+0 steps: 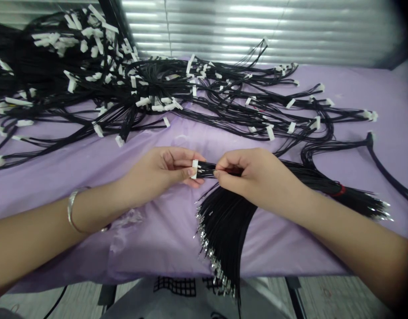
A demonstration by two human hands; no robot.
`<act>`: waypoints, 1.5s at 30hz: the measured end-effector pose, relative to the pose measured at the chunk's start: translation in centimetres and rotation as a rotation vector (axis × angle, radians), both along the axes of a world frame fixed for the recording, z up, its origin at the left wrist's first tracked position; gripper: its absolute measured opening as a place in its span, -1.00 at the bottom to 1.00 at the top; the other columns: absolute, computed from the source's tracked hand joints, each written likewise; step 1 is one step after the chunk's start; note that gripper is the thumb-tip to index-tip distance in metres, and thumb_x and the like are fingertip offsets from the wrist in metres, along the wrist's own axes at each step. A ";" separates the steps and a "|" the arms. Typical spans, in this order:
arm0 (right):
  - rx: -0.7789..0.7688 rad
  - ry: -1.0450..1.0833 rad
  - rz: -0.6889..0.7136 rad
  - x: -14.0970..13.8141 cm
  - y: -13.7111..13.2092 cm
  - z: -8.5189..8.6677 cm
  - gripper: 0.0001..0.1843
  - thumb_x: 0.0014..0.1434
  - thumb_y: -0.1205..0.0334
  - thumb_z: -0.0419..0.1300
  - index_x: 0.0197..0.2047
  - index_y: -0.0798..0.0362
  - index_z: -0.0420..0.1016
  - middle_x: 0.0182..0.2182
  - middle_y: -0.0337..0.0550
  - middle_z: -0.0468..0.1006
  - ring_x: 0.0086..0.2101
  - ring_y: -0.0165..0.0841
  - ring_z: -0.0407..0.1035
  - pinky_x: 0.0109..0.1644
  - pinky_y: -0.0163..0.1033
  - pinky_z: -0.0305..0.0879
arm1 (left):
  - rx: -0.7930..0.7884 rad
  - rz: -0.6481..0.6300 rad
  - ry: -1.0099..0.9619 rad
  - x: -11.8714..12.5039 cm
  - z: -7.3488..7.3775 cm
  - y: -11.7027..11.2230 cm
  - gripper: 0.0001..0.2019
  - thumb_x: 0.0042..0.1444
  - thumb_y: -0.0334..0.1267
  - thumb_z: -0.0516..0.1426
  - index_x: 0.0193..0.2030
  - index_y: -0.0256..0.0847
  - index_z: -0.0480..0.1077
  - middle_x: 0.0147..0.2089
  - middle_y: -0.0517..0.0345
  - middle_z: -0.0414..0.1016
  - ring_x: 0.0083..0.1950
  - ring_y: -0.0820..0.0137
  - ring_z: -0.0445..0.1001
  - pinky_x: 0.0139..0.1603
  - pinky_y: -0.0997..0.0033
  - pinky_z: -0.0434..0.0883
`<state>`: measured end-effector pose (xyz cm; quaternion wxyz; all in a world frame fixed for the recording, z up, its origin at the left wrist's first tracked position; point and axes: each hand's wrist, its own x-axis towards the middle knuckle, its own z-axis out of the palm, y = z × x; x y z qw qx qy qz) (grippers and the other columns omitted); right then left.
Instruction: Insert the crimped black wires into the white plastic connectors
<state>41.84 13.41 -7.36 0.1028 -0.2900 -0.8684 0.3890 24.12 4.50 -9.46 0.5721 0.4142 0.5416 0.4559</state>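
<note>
My left hand (164, 170) pinches a small white connector (195, 169) between thumb and fingers. My right hand (250, 175) grips thin black wires (207, 169) whose ends sit at the connector. Both hands hover over the purple-covered table (157, 239). Under my right hand lies a bundle of black wires (224, 221) with metal terminals, fanning out over the table's front edge. A red band (339, 191) ties that bundle to the right. A silver bracelet (72, 209) circles my left wrist.
A large tangled pile of finished black harnesses with white connectors (124, 84) fills the back left and centre of the table. More harnesses (290, 115) spread to the right. Grey window blinds (257, 31) run behind. The table's front edge is near my forearms.
</note>
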 end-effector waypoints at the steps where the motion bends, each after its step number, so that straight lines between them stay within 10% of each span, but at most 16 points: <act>1: 0.004 0.003 -0.004 0.0 0.0 0.0 -0.87 0.00 0.35 0.14 -0.55 0.07 0.42 -0.66 -0.33 0.35 -0.62 -0.55 0.14 -0.53 -0.36 0.01 | 0.004 -0.005 0.006 0.0 0.0 0.0 -0.85 0.06 -0.42 0.21 -0.19 -0.27 0.49 -0.30 0.16 0.59 -0.33 0.47 0.57 -0.23 0.54 0.51; 45: 0.131 0.137 0.063 0.0 -0.2 -0.8 -0.87 0.09 0.37 0.13 -0.48 0.12 0.41 -0.59 -0.33 0.37 -0.56 -0.56 0.17 -0.44 -0.39 0.07 | -0.041 0.023 -0.018 0.0 0.3 0.0 -0.85 0.03 -0.42 0.21 -0.21 -0.24 0.51 -0.33 0.17 0.60 -0.37 0.46 0.57 -0.28 0.53 0.51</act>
